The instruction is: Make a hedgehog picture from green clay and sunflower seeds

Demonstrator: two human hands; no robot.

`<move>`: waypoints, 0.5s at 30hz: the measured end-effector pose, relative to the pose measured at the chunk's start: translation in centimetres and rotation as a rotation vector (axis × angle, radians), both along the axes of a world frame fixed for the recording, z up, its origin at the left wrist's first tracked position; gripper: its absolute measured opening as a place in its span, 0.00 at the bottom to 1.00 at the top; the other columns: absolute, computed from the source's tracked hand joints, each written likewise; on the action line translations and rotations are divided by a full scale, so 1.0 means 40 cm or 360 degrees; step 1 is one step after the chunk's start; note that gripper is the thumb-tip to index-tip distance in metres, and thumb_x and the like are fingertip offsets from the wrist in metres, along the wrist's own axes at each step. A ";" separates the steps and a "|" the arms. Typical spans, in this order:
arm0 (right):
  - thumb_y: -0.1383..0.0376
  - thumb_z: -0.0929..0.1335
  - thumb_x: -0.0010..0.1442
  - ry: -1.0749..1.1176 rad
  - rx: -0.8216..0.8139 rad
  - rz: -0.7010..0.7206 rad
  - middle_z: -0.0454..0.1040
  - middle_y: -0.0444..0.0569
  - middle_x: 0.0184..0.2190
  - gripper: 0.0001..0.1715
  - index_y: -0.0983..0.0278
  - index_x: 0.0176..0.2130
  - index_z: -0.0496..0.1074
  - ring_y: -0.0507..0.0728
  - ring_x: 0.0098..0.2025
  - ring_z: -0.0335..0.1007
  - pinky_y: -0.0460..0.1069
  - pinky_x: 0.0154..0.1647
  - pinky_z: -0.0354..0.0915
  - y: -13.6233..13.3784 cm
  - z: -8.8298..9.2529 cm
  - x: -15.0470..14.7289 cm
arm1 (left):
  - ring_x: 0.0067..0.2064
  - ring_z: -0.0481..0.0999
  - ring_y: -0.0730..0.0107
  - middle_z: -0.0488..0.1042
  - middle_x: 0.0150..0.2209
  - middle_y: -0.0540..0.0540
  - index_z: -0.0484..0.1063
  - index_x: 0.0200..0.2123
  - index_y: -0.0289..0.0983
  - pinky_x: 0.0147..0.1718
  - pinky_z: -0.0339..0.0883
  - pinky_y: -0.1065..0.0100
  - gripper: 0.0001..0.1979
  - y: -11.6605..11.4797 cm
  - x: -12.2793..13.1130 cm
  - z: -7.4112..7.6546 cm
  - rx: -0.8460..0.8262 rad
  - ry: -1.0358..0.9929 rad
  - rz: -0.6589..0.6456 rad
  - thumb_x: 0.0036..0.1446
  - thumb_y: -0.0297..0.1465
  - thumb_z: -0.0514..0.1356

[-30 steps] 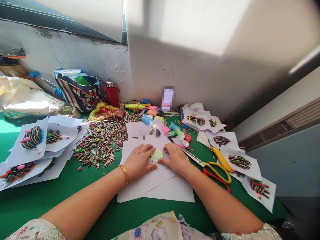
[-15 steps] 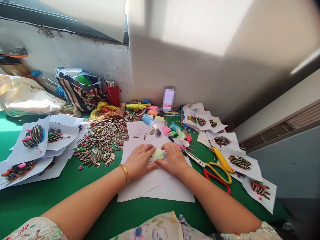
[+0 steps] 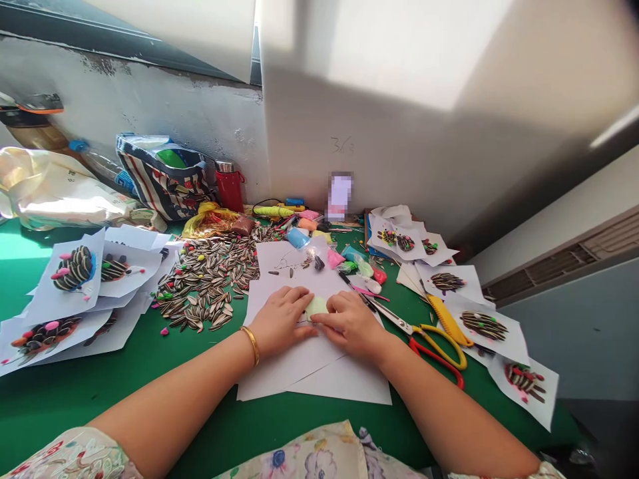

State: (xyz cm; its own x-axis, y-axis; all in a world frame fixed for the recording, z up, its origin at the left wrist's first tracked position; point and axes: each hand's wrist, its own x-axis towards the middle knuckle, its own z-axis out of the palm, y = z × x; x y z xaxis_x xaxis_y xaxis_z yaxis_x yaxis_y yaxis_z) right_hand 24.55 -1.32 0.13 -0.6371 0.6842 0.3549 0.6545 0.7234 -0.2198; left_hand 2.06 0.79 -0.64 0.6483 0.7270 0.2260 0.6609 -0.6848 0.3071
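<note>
Green-topped table (image 3: 309,416) against a scuffed white wall (image 3: 399,166), crowded with craft materials and centred on a stack of white paper sheets (image 3: 299,372). Well left of the stack, beyond a loose heap of striped sunflower seeds (image 3: 204,279), overlapping seed-covered paper pictures (image 3: 74,269). Right of the stack, more seed pictures (image 3: 484,326), with a yellow-handled cutter (image 3: 446,319) and scissors with yellow and red handles (image 3: 439,349) lying close by. Beyond the stack's far edge, near the wall, a striped tote bag (image 3: 164,179), a red flask (image 3: 229,189) and small packets of coloured clay (image 3: 298,238).

On the stack itself, just below a faint pencil sketch (image 3: 284,263), a flattened lump of pale green clay (image 3: 316,308) — partly covered, pressed against the paper between the left hand (image 3: 282,321) and the right hand (image 3: 349,324). Gold bangle (image 3: 251,344) on the left wrist. Both grips palm-down and pressing, the left one flat with its fingers together, the right one slightly curved over the lump's edge — neither one closed around it.

Probably light, soft and a little tacky — easily dented, likely to cling to the paper. Best lifted from beneath its edge with the fingertips, not squeezed.
</note>
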 end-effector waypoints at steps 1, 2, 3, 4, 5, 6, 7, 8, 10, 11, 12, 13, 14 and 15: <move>0.63 0.67 0.63 -0.0041 0.0009 0.0022 0.68 0.47 0.35 0.13 0.52 0.47 0.77 0.56 0.38 0.60 0.53 0.43 0.53 -0.004 0.001 0.001 | 0.54 0.67 0.52 0.68 0.56 0.39 0.66 0.58 0.37 0.57 0.61 0.51 0.31 0.000 0.000 0.000 0.0003 -0.0003 -0.0001 0.58 0.49 0.60; 0.62 0.67 0.64 -0.0066 0.0014 0.0029 0.68 0.48 0.35 0.14 0.51 0.48 0.77 0.56 0.38 0.59 0.53 0.43 0.53 -0.007 0.001 0.000 | 0.54 0.67 0.52 0.69 0.56 0.39 0.66 0.58 0.37 0.56 0.61 0.50 0.31 0.000 0.001 0.001 0.0006 -0.0008 0.0000 0.58 0.50 0.60; 0.62 0.67 0.64 -0.0085 0.0012 0.0028 0.68 0.48 0.35 0.14 0.51 0.48 0.77 0.57 0.39 0.59 0.53 0.43 0.53 -0.009 0.001 -0.002 | 0.54 0.67 0.52 0.69 0.56 0.39 0.67 0.58 0.37 0.56 0.61 0.50 0.31 0.000 0.001 0.001 0.0007 -0.0013 0.0000 0.59 0.50 0.59; 0.62 0.67 0.64 -0.0101 0.0005 0.0026 0.68 0.48 0.35 0.14 0.51 0.49 0.77 0.57 0.39 0.59 0.53 0.44 0.53 -0.011 0.001 -0.005 | 0.54 0.67 0.52 0.69 0.56 0.39 0.67 0.58 0.37 0.56 0.61 0.50 0.30 -0.001 0.001 0.002 0.0005 -0.0016 0.0000 0.59 0.50 0.59; 0.62 0.66 0.65 -0.0121 -0.0005 0.0023 0.68 0.48 0.35 0.15 0.50 0.49 0.77 0.57 0.39 0.59 0.53 0.44 0.53 -0.011 0.002 -0.009 | 0.54 0.67 0.52 0.69 0.56 0.39 0.67 0.58 0.37 0.56 0.61 0.50 0.30 -0.001 0.002 0.002 0.0002 -0.0016 -0.0001 0.59 0.50 0.59; 0.62 0.66 0.65 -0.0142 -0.0015 0.0020 0.68 0.48 0.36 0.15 0.50 0.50 0.76 0.57 0.40 0.59 0.53 0.44 0.53 -0.012 0.003 -0.012 | 0.54 0.67 0.52 0.69 0.56 0.38 0.66 0.58 0.37 0.56 0.61 0.50 0.30 -0.001 0.002 0.002 -0.0002 -0.0014 -0.0001 0.59 0.50 0.59; 0.62 0.66 0.65 -0.0165 -0.0024 0.0017 0.68 0.48 0.36 0.16 0.50 0.50 0.76 0.57 0.40 0.59 0.53 0.44 0.53 -0.012 0.004 -0.015 | 0.54 0.67 0.52 0.68 0.56 0.38 0.66 0.58 0.37 0.56 0.61 0.50 0.30 -0.001 0.002 0.003 -0.0006 -0.0012 0.0000 0.59 0.49 0.59; 0.62 0.66 0.65 -0.0186 -0.0033 0.0014 0.69 0.48 0.36 0.16 0.50 0.51 0.76 0.57 0.40 0.59 0.54 0.44 0.53 -0.012 0.006 -0.017 | 0.54 0.67 0.52 0.68 0.56 0.38 0.66 0.58 0.37 0.56 0.61 0.50 0.31 -0.001 0.002 0.002 -0.0010 -0.0012 0.0000 0.59 0.49 0.59; 0.62 0.65 0.65 -0.0208 -0.0049 0.0015 0.69 0.49 0.37 0.17 0.51 0.52 0.75 0.57 0.40 0.59 0.54 0.44 0.53 -0.013 0.009 -0.019 | 0.54 0.67 0.52 0.68 0.56 0.39 0.66 0.59 0.38 0.56 0.61 0.50 0.30 -0.002 0.002 0.002 -0.0015 -0.0021 0.0002 0.58 0.49 0.60; 0.62 0.65 0.65 -0.0206 -0.0060 0.0017 0.69 0.49 0.37 0.17 0.51 0.52 0.75 0.57 0.40 0.59 0.54 0.44 0.53 -0.013 0.009 -0.019 | 0.54 0.67 0.52 0.68 0.56 0.39 0.66 0.59 0.38 0.56 0.61 0.50 0.30 -0.002 0.002 0.002 -0.0016 -0.0029 0.0002 0.58 0.49 0.60; 0.62 0.65 0.65 -0.0193 -0.0072 0.0018 0.69 0.49 0.37 0.18 0.51 0.53 0.75 0.57 0.40 0.59 0.54 0.44 0.53 -0.013 0.009 -0.018 | 0.54 0.67 0.52 0.68 0.56 0.39 0.66 0.58 0.38 0.56 0.61 0.50 0.30 -0.002 0.002 0.001 -0.0019 -0.0036 0.0002 0.58 0.49 0.60; 0.63 0.65 0.64 -0.0175 -0.0084 0.0015 0.68 0.49 0.37 0.19 0.51 0.53 0.75 0.57 0.40 0.59 0.54 0.44 0.54 -0.013 0.009 -0.017 | 0.54 0.67 0.52 0.69 0.56 0.39 0.66 0.58 0.39 0.56 0.61 0.50 0.30 -0.002 0.001 0.001 -0.0022 -0.0040 0.0002 0.58 0.48 0.61; 0.64 0.65 0.64 -0.0155 -0.0093 0.0010 0.68 0.48 0.37 0.19 0.51 0.53 0.75 0.57 0.40 0.59 0.54 0.44 0.54 -0.013 0.008 -0.016 | 0.54 0.67 0.52 0.68 0.56 0.39 0.66 0.58 0.39 0.56 0.61 0.50 0.30 -0.002 0.001 0.001 -0.0023 -0.0041 0.0001 0.58 0.48 0.61; 0.65 0.66 0.63 -0.0134 -0.0099 0.0004 0.68 0.48 0.37 0.20 0.52 0.53 0.75 0.57 0.40 0.59 0.54 0.44 0.54 -0.012 0.007 -0.015 | 0.54 0.67 0.52 0.68 0.56 0.40 0.66 0.58 0.39 0.56 0.60 0.51 0.30 -0.002 0.001 0.001 -0.0023 -0.0040 -0.0001 0.58 0.49 0.61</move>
State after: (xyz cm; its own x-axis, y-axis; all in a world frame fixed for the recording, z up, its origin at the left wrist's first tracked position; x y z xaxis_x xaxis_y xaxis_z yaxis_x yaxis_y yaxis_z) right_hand 23.95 -1.81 0.41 -0.6647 0.7016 0.2567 0.6708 0.7117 -0.2085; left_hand 2.11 0.72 -0.60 0.6432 0.7298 0.2316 0.6522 -0.6807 0.3337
